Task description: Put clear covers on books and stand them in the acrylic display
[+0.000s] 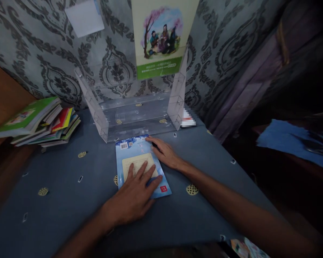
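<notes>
A light blue book (pixel 140 150) with a cream panel, a barcode and a small red mark lies flat on the table in front of me. Across its lower half rests my left hand (pixel 140 190), palm down with fingers spread. At the book's upper right corner is my right hand (pixel 165 153), its fingertips touching the edge and its fingers stretched out; the thumb is partly hidden. Just beyond the book stands a clear plastic rack (pixel 134 102) with two side panels. A green and cream book (pixel 161 68) stands upright at the rack's right side.
To the left lies an uneven stack of books (pixel 43 122). A dark patterned cloth (pixel 80 208) covers the table. White paper (pixel 86 19) shows on the patterned wall. Behind the rack's right panel is a small white item (pixel 187 120). A curtain (pixel 242 86) and blue cloth (pixel 293 143) are at right.
</notes>
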### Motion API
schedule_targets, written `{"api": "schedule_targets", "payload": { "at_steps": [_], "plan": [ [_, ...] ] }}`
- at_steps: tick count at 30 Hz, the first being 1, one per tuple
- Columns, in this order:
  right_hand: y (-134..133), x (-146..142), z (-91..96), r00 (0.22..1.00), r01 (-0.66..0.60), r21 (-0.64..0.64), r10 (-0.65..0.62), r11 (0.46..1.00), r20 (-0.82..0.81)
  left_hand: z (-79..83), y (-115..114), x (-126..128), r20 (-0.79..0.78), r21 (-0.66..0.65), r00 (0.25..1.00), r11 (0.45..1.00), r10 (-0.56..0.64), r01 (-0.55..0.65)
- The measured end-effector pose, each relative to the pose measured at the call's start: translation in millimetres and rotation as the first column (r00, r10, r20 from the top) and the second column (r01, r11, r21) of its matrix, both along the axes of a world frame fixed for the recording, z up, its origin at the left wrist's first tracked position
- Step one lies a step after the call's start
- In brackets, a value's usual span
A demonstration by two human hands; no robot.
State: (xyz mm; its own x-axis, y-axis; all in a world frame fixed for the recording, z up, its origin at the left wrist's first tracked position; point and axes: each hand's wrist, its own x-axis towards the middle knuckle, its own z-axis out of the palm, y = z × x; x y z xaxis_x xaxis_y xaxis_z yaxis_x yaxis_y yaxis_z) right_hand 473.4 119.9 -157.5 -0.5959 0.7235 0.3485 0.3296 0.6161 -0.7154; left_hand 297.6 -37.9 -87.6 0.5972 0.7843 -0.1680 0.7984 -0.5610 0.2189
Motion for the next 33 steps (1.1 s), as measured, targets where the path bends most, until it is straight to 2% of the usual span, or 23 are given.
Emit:
{"api": "schedule_targets", "payload": {
  "at_steps": [6,10,13,17,20,22,26,33],
  "plan": [
    [1,0,1.3,1.0,0.011,-0.048,-0.012,0.999,-0.025,-0.1,1,-2,-0.006,-0.008,1.0,1.0,0.006,-0.006],
    [3,0,4.7,0.995,-0.004,-0.129,-0.009,0.992,-0.095,0.5,10,-9,0.063,-0.016,0.998,1.0,-0.014,0.015],
    [5,0,5.4,0.984,-0.028,-0.196,-0.007,0.98,-0.178,-2.8,29,-13,0.119,0.0,0.992,0.999,0.037,-0.037],
    [8,-2,4.6,0.976,-0.032,-0.25,-0.024,0.968,-0.218,-12.6,68,-14,0.12,0.071,0.984,0.987,0.134,-0.143],
    [8,-2,4.4,0.977,-0.036,-0.249,-0.018,0.968,-0.21,-22.5,94,-14,0.139,0.148,0.98,0.976,0.141,-0.162],
    [8,-2,4.2,0.979,-0.036,-0.241,-0.014,0.97,-0.204,-28.2,103,-15,0.159,0.183,0.978,0.969,0.138,-0.166],
    [9,-3,2.2,0.98,-0.039,-0.227,-0.007,0.973,-0.201,-32.4,105,-15,0.179,0.215,0.976,0.963,0.125,-0.163],
    [9,-4,1.7,0.983,-0.049,-0.198,0.012,0.979,-0.185,-28.7,91,-13,0.158,0.203,0.985,0.973,0.074,-0.106]
  ]
}}
